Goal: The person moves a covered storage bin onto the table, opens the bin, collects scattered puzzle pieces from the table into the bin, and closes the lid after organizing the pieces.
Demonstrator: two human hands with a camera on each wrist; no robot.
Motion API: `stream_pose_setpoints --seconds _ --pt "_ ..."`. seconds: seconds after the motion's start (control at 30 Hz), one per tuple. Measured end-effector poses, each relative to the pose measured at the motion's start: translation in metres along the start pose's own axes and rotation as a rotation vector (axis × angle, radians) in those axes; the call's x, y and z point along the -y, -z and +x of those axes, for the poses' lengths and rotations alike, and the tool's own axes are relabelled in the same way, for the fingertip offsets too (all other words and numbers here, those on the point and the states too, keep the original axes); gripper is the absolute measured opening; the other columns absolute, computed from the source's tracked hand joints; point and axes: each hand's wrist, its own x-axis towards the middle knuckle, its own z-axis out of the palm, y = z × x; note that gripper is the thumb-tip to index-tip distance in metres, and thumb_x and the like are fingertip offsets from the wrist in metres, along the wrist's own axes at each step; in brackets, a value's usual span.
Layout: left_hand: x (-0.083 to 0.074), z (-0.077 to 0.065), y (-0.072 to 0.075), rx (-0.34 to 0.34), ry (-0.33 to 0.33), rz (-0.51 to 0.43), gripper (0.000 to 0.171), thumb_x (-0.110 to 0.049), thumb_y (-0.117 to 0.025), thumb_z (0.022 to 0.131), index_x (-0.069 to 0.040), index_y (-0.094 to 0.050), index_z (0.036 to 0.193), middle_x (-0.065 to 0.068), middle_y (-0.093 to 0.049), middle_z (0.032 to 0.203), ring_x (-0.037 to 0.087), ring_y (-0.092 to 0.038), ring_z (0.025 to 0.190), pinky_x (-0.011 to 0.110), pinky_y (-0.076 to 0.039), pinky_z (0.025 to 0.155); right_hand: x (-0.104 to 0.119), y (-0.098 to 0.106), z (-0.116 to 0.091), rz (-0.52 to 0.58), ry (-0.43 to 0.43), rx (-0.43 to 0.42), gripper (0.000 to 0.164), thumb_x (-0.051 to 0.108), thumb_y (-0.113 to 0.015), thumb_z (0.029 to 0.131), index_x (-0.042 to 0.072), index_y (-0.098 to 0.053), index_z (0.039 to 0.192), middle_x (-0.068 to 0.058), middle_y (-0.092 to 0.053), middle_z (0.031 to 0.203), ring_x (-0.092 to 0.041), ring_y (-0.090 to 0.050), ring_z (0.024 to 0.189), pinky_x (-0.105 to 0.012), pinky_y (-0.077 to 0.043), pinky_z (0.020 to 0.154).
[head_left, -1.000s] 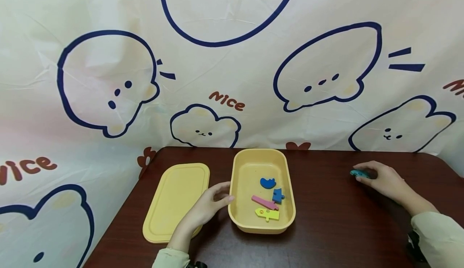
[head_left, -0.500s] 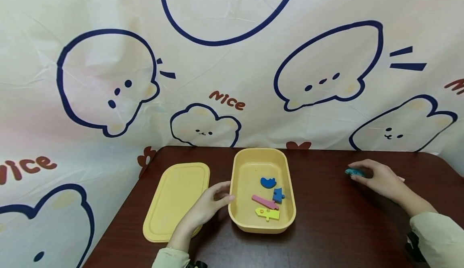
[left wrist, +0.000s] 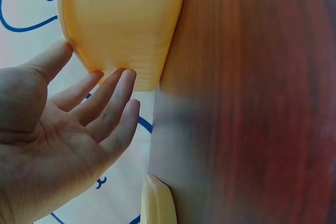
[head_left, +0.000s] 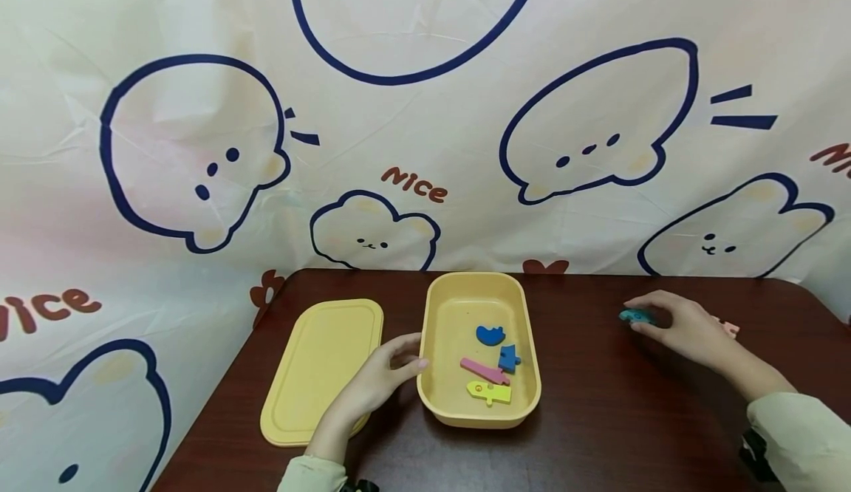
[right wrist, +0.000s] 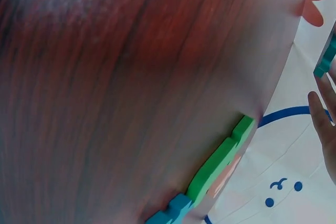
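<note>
Thumb and fingers of my right hand [head_left: 688, 329] pinch a teal puzzle piece [head_left: 636, 316] over the right part of the table; the piece also shows at the right edge of the right wrist view. My left hand [head_left: 382, 377] rests its fingertips against the left wall of a yellow box [head_left: 465, 418], the thumb at the rim [left wrist: 65, 30] and the other fingers loosely extended. Inside the box lie two blue puzzle pieces [head_left: 490, 336], a pink stick-like piece [head_left: 484, 371] and a yellow pointed piece [head_left: 489, 392].
A yellow lid [head_left: 322, 366] lies left of the box, partly behind my left forearm. Beyond my right hand lies a light pink piece [head_left: 730, 327]. The right wrist view shows a green piece [right wrist: 220, 166] and a blue piece [right wrist: 172, 211] there. A printed cloth [head_left: 465, 145] hangs behind the table [head_left: 598, 388].
My right hand has moved left with the teal puzzle piece, uncovering the light pink piece behind it. My left hand and the box have stayed put.
</note>
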Motion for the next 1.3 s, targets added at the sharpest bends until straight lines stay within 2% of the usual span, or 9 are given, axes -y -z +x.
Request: stream_pose_setpoints --seconds 0.23,0.43,0.53,0.7,0.8,1.03,1.3 --pt "0.001 0.000 0.000 0.000 0.001 0.003 0.048 -0.012 -0.064 0.098 0.006 -0.049 0.140 0.025 -0.055 0.134 0.036 -0.058 0.117 0.049 -0.047 0.096 0.009 -0.002 0.001 0.024 0.021 0.008 0.034 0.021 -0.074 0.092 0.006 -0.067 0.122 -0.015 -0.064 0.117 -0.032 -0.057 0.105 -0.061 -0.045 0.089" --pt "0.002 0.000 0.001 -0.005 -0.003 0.003 0.048 -0.013 -0.064 0.098 0.007 -0.050 0.139 0.025 -0.056 0.134 0.036 -0.059 0.117 0.049 -0.047 0.096 0.015 -0.005 0.003 0.009 0.058 0.002 0.034 0.022 -0.075 0.091 0.008 -0.068 0.121 -0.009 -0.066 0.115 -0.026 -0.057 0.102 -0.058 -0.047 0.089" --pt "0.002 0.000 0.001 -0.006 -0.003 0.002 0.048 -0.013 -0.064 0.098 0.007 -0.050 0.139 0.025 -0.056 0.134 0.036 -0.059 0.117 0.049 -0.047 0.096 0.019 -0.007 0.003 -0.012 0.076 -0.008 0.032 0.023 -0.075 0.091 0.010 -0.069 0.120 -0.005 -0.067 0.113 -0.021 -0.058 0.100 -0.051 -0.049 0.088" --pt "0.002 0.000 0.001 -0.004 0.005 -0.002 0.048 -0.013 -0.064 0.098 0.006 -0.050 0.139 0.025 -0.056 0.134 0.037 -0.058 0.118 0.049 -0.047 0.096 0.025 -0.008 0.003 -0.036 0.134 -0.045 0.029 0.020 -0.076 0.089 0.013 -0.070 0.117 0.002 -0.067 0.110 -0.013 -0.058 0.096 -0.030 -0.050 0.084" --pt "0.003 0.001 0.001 -0.002 0.002 -0.005 0.048 -0.013 -0.064 0.098 0.006 -0.049 0.140 0.025 -0.055 0.135 0.037 -0.058 0.118 0.049 -0.047 0.096 0.028 -0.009 0.004 -0.037 0.171 -0.060 0.029 0.017 -0.077 0.088 0.013 -0.071 0.116 0.004 -0.067 0.109 -0.012 -0.059 0.095 -0.025 -0.049 0.082" --pt "0.004 0.002 0.000 0.000 -0.008 -0.010 0.048 -0.013 -0.064 0.098 0.006 -0.049 0.140 0.026 -0.055 0.134 0.037 -0.059 0.117 0.049 -0.048 0.095 0.034 -0.012 0.005 -0.046 0.190 -0.036 0.027 0.017 -0.077 0.088 0.016 -0.071 0.115 0.004 -0.066 0.111 -0.012 -0.058 0.094 -0.034 -0.052 0.080" --pt "0.003 0.002 0.000 0.000 -0.004 -0.003 0.048 -0.012 -0.064 0.098 0.006 -0.050 0.140 0.025 -0.056 0.134 0.036 -0.059 0.116 0.048 -0.048 0.095 0.046 -0.015 0.007 -0.065 0.244 -0.047 0.030 0.009 -0.081 0.083 0.016 -0.073 0.111 0.002 -0.066 0.111 -0.014 -0.060 0.096 -0.038 -0.054 0.080"
